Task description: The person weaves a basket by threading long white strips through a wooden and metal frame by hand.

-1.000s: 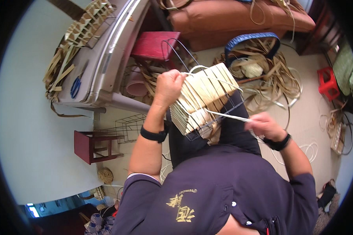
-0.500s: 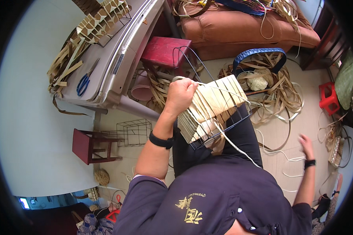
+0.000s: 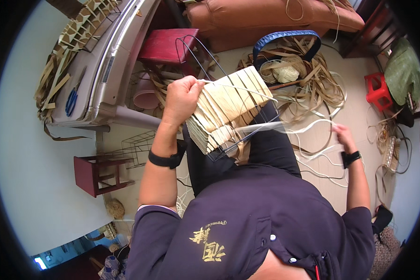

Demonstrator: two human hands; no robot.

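A half-woven basket, a black wire frame wrapped with pale flat strips, rests tilted on my lap. My left hand is closed round its upper left edge, where a thin white cord lies across the strips. Out to the right, my right hand pinches a white cord that stretches from the basket's lower side; part of the cord is blurred by motion. The frame's bare wires show at the basket's right end and above it. The left fingertips are hidden behind the edge.
A grey table at the left bears blue-handled scissors. Red stools and a spare wire frame stand near it. Ahead, a blue-handled basket sits amid loose strips, before a brown sofa. More cord trails over the floor.
My right hand, spread apart from the cord before, now holds it and has drawn it out to the right. My left hand keeps its grip; the whole view has shifted.
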